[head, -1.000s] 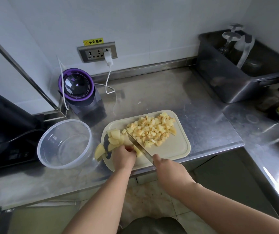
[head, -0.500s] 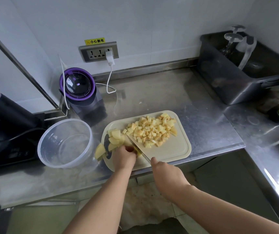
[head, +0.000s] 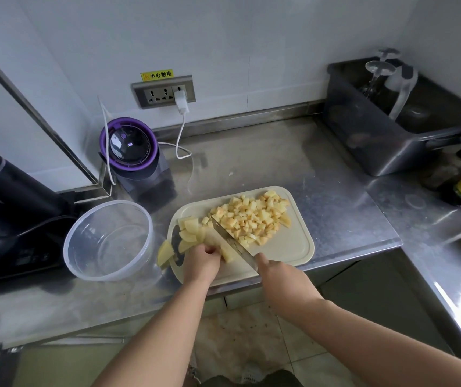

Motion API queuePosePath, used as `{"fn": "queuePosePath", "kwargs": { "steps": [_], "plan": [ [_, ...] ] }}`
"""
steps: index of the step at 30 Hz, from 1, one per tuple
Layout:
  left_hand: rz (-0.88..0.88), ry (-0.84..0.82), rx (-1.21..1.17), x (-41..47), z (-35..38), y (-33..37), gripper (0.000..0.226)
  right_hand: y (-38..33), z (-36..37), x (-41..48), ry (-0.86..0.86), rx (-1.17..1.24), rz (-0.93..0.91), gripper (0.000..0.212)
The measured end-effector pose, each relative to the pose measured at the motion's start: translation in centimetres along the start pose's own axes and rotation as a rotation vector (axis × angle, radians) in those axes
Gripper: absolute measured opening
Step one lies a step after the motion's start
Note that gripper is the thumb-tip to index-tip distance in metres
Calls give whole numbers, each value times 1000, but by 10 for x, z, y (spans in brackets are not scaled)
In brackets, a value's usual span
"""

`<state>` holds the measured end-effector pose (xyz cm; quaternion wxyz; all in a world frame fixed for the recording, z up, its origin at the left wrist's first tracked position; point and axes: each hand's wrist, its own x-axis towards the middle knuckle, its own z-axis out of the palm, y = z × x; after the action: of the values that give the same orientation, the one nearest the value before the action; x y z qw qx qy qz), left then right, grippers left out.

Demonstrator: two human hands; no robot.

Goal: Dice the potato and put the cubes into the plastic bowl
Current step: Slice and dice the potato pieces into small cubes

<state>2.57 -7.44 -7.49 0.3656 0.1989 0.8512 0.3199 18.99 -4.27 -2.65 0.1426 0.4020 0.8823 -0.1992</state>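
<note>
Left hand (head: 201, 261) is pressing curled fingers onto the uncut potato (head: 214, 241) at the cutting board's (head: 288, 248) left end; right hand (head: 279, 277) is gripping the knife (head: 233, 243), blade against it. Flesh is looking firm but wet, slippery — pin from above, fingertips tucked. 1 chunk (head: 165, 253) is overhanging the board edge beside the plastic bowl (head: 109, 241).

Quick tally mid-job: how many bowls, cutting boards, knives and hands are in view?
plastic bowl: 1
cutting board: 1
knife: 1
hands: 2 (left hand holds the potato, right hand grips the knife)
total: 5
</note>
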Motion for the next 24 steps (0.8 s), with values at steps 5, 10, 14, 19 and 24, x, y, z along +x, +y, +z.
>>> {"fn": "queuePosePath", "kwargs": {
  "steps": [5,10,14,19,24],
  "plan": [
    [10,41,-317,5,-29,7,15,16,-7,-10,17,-96,-121,45],
    [373,82,-102,4,-70,19,11,30,-2,-10,5,-269,-326,52],
    [470,-417,415,-10,-63,17,10,34,5,1,23,-403,-412,57],
    [510,-382,668,-11,-47,4,10,48,20,13,131,-526,-494,62],
    [567,-324,761,-10,-43,3,12,45,22,16,125,-522,-523,60]
  ]
}}
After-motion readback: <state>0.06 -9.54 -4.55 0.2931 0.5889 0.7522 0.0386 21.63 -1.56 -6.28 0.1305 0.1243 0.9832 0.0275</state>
